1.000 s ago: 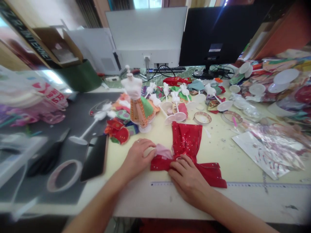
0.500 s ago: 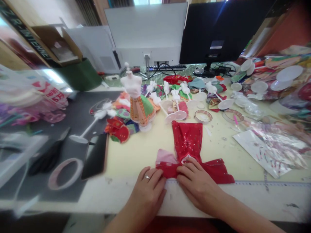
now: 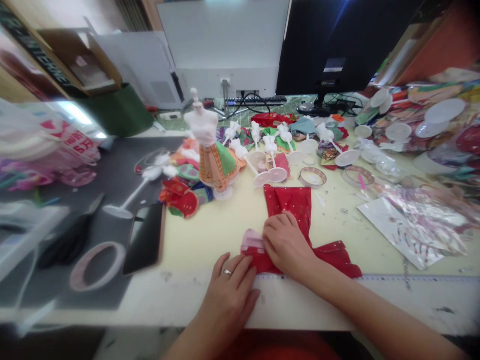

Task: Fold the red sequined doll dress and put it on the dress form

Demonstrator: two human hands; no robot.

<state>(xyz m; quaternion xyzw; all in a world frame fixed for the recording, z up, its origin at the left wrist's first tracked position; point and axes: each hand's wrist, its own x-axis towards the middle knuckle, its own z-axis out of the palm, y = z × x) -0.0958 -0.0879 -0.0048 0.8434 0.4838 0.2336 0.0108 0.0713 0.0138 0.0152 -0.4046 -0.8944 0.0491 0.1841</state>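
Observation:
A small red doll-sized garment point(image 3: 332, 256) with white dots lies spread on the pale table, flaring into side pieces at its lower end. A light pink patch point(image 3: 252, 239) shows at its left side. My left hand point(image 3: 230, 287), with a ring on one finger, rests its fingertips on the garment's lower left edge, fingers extended and thumb apart. My right hand point(image 3: 287, 245) lies over the garment's middle, fingers bent together and pressed on the cloth by the pink patch; its fingertips are partly hidden. A ruler strip point(image 3: 390, 278) runs along the table under the garment's lower edge.
A dressed mini mannequin point(image 3: 202, 132) stands behind, with several white mannequin stands and colourful cloth pieces around. Left are a phone point(image 3: 144, 240), a tape roll point(image 3: 97, 266) and black-handled scissors point(image 3: 71, 237). Right are more tape rolls point(image 3: 313, 177) and plastic bags point(image 3: 423, 220). Monitors point(image 3: 225, 35) stand behind.
My right hand has moved up and slightly left from the garment's lower edge onto its middle, covering the decoration there. My left hand stays near the lower left edge. The view has shifted slightly.

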